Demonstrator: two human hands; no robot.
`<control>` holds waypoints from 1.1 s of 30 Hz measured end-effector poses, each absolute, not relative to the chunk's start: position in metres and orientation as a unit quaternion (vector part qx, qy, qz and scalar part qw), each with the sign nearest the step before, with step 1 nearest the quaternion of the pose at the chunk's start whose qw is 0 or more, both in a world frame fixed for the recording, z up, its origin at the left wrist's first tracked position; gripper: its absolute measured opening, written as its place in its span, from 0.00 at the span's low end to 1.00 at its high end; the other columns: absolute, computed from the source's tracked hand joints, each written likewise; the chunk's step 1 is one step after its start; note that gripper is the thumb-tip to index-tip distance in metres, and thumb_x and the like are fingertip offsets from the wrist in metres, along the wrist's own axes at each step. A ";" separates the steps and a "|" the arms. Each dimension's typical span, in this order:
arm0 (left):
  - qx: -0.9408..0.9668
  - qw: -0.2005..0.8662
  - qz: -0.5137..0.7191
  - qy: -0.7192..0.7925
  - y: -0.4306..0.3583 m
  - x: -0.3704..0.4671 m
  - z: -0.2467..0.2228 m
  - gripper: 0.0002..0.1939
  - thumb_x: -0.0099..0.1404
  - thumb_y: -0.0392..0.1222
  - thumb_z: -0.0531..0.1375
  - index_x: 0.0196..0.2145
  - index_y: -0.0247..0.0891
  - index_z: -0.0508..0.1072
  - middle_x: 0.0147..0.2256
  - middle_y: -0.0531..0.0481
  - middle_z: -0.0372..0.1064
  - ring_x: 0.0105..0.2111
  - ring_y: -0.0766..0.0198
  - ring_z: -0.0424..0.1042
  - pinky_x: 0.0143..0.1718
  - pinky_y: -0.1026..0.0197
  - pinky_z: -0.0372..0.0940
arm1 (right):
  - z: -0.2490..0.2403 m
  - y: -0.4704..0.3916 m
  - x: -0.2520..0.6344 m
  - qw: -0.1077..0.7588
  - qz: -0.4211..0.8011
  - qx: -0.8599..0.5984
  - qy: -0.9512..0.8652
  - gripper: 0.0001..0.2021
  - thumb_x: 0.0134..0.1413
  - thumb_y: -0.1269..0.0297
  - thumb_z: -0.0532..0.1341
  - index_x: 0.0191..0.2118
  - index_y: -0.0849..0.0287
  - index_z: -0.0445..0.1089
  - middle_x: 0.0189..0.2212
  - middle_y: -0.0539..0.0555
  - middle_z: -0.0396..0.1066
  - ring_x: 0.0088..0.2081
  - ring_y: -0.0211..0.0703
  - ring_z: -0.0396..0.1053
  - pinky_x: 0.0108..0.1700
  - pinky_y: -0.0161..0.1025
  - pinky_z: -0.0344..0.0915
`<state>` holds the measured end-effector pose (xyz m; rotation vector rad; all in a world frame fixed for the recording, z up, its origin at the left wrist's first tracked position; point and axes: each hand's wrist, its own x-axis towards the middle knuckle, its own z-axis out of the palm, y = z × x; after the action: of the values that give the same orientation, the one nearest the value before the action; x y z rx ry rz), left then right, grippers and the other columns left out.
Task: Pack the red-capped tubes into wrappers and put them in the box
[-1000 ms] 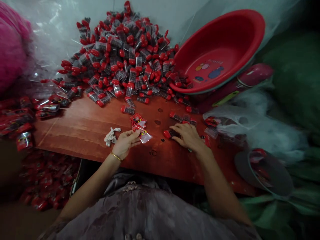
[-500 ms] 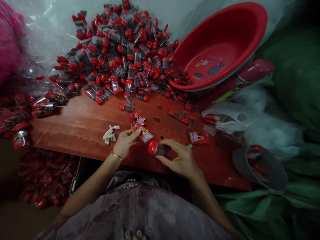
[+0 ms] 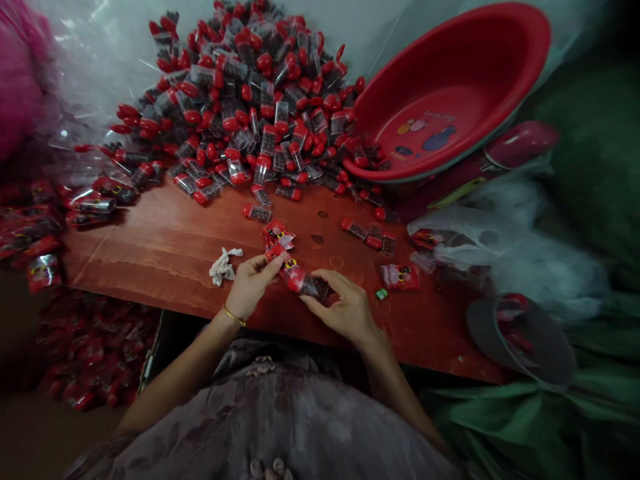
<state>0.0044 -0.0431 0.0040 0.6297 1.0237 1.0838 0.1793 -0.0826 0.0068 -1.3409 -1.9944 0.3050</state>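
The left hand (image 3: 250, 287) pinches a printed bag (image 3: 278, 253) in its grip, the right hand (image 3: 351, 308) curls around a bottle (image 3: 316, 287), red cap (image 3: 295, 279) at the bag, above the worktop (image 3: 165, 250); the step looks like bagging, next calling for a straight push

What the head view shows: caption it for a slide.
Left hand holds a printed packet, right hand a red-capped container, before a pile of containers.
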 end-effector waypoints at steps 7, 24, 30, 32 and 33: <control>0.237 0.709 0.506 0.430 -0.048 0.017 0.000 0.20 0.38 0.43 0.72 0.30 0.33 0.76 0.28 0.51 0.75 0.26 0.70 0.70 0.33 0.66 0.66 | -0.002 -0.082 0.164 0.391 0.069 -0.524 -0.753 0.12 0.48 0.68 0.62 0.42 0.58 0.68 0.34 0.55 0.73 0.36 0.42 0.72 0.40 0.38 0.70; 0.190 0.722 0.514 0.421 -0.045 0.036 -0.010 0.19 0.38 0.47 0.72 0.26 0.32 0.76 0.25 0.51 0.74 0.25 0.69 0.69 0.34 0.65 0.64 | -0.022 -0.071 0.131 0.467 0.085 -0.579 -0.663 0.14 0.53 0.67 0.58 0.47 0.57 0.67 0.39 0.57 0.72 0.41 0.44 0.70 0.44 0.41 0.69; 0.216 0.731 0.480 0.434 -0.041 0.022 0.001 0.18 0.43 0.46 0.70 0.30 0.32 0.76 0.29 0.47 0.75 0.30 0.64 0.72 0.38 0.61 0.65 | -0.022 -0.078 0.133 0.487 0.337 -0.592 -0.546 0.16 0.49 0.61 0.61 0.45 0.56 0.66 0.34 0.53 0.73 0.30 0.39 0.71 0.34 0.37 0.69; 0.235 0.740 0.462 0.429 -0.041 0.019 0.001 0.16 0.45 0.46 0.69 0.30 0.32 0.75 0.29 0.48 0.75 0.31 0.63 0.73 0.39 0.62 0.66 | -0.021 -0.078 0.133 0.501 0.434 -0.566 -0.491 0.10 0.52 0.60 0.58 0.39 0.57 0.67 0.27 0.49 0.71 0.22 0.34 0.67 0.25 0.32 0.66; 0.241 0.746 0.450 0.427 -0.041 0.019 0.000 0.16 0.46 0.46 0.69 0.28 0.32 0.75 0.28 0.48 0.75 0.32 0.63 0.73 0.38 0.62 0.66 | -0.021 -0.077 0.133 0.511 0.462 -0.554 -0.467 0.09 0.51 0.59 0.58 0.36 0.57 0.67 0.25 0.47 0.69 0.19 0.32 0.65 0.23 0.31 0.63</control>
<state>0.0188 -0.0410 0.0003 0.5269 0.9355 0.9847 0.1325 -0.0768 -0.0210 -1.3327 -1.1249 1.1118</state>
